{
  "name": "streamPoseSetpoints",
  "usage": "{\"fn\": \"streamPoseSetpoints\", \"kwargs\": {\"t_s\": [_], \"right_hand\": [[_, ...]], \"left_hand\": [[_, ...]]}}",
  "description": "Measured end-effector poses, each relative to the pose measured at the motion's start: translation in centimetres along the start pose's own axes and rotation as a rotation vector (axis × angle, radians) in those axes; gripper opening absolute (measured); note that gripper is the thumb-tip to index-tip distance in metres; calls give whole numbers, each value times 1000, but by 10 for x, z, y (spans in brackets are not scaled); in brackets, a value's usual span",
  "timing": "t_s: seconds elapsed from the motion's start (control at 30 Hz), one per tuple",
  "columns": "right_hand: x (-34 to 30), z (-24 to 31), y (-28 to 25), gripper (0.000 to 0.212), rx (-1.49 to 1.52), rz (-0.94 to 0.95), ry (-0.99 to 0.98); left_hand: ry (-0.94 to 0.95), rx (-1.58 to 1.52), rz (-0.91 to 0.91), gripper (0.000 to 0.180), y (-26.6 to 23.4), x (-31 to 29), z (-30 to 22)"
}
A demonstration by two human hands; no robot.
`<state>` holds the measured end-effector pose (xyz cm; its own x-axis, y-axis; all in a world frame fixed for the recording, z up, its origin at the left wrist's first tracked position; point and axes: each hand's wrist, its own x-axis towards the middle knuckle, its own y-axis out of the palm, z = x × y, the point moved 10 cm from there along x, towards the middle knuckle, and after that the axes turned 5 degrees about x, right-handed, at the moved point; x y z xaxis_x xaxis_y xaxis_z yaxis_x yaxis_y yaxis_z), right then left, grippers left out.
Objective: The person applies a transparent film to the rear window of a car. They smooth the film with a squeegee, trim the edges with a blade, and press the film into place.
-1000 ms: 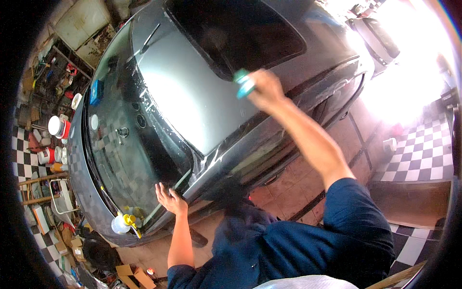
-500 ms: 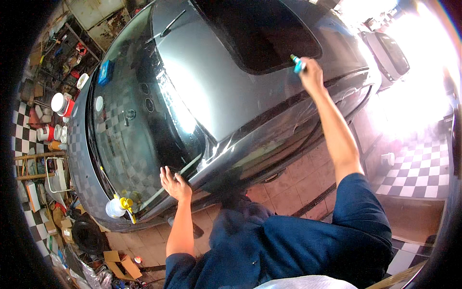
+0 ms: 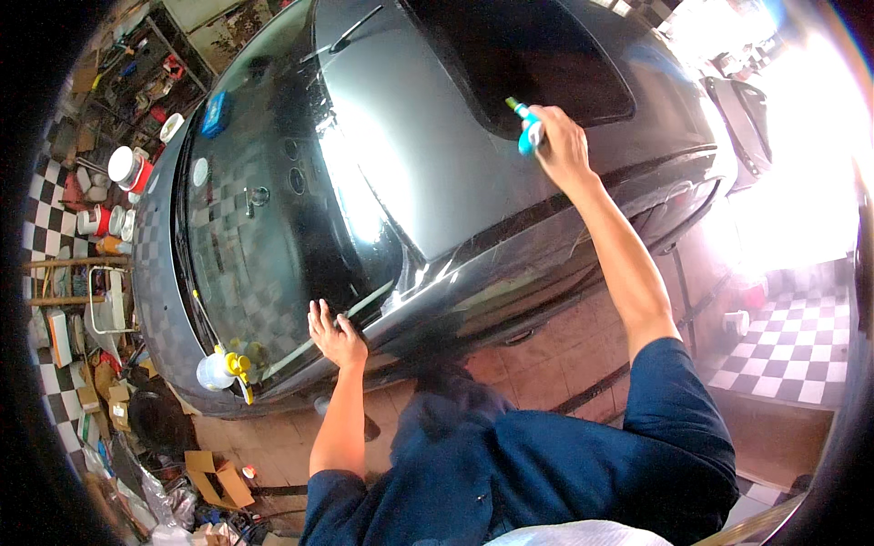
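A dark grey car [image 3: 432,214] stretches before me, with a dark glass panel [image 3: 510,55] in its roof. Over that panel's near edge, my right hand [image 3: 563,150] grips a teal and white hand tool [image 3: 531,135] with a yellow-green tip; its exact kind is unclear. My left hand [image 3: 337,338] lies with fingers spread at the near edge of the windshield [image 3: 264,227], holding nothing. A clear pump sprayer [image 3: 217,371] with a yellow head stands by the windshield's lower corner, left of my left hand.
A blue box [image 3: 215,114] lies at the windshield's far side. Red and white buckets [image 3: 127,168] stand beyond the hood. An open cardboard box [image 3: 218,480] and assorted clutter lie at lower left. Another car part or vehicle [image 3: 737,127] stands at right in bright light.
My right hand has moved left with the teal tool, along the near edge of the roof glass. The left hand stays at the windshield edge. The view has shifted slightly.
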<state>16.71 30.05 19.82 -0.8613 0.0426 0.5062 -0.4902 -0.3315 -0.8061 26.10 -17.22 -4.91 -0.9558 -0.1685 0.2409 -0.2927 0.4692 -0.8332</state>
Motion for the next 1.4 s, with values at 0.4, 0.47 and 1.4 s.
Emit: {"fn": "streamPoseSetpoints", "kwargs": {"t_s": [0.4, 0.47, 1.4], "right_hand": [[31, 68, 58, 12, 89, 139, -106], [86, -26, 30, 18, -87, -53, 52], [132, 37, 168, 19, -134, 295, 29]], "left_hand": [[-29, 32, 10, 48, -11, -6, 6], [-14, -4, 14, 48, -7, 0, -5], [4, 25, 27, 49, -12, 2, -7]]}}
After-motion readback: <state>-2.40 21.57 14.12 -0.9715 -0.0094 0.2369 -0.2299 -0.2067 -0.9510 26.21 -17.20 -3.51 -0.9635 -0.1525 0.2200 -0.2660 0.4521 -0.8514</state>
